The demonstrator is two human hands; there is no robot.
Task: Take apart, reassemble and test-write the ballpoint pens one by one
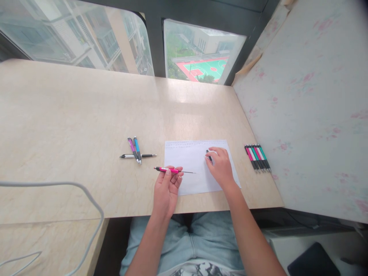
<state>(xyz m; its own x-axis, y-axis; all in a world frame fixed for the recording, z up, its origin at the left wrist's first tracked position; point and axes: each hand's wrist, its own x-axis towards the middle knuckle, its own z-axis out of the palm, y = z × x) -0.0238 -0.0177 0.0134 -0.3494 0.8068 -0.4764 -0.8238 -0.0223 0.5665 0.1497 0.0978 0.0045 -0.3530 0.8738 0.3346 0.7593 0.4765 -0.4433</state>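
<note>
My left hand (166,193) is closed around a pink ballpoint pen barrel (172,171), held level above the paper's lower left. A thin dark refill (188,172) sticks out bare from the barrel's right end. Over the right part of the white paper (192,184), my right hand (221,166) pinches a short black pen grip (209,156), apart from the barrel. Several lines of faint writing run along the paper's top edge.
Left of the paper, a purple pen (132,147) and a blue pen (137,147) lie across a black-and-white pen (148,155). Several pink, white and green pens (257,158) lie in a row by the wall (310,115). A grey cable (86,191) loops at left.
</note>
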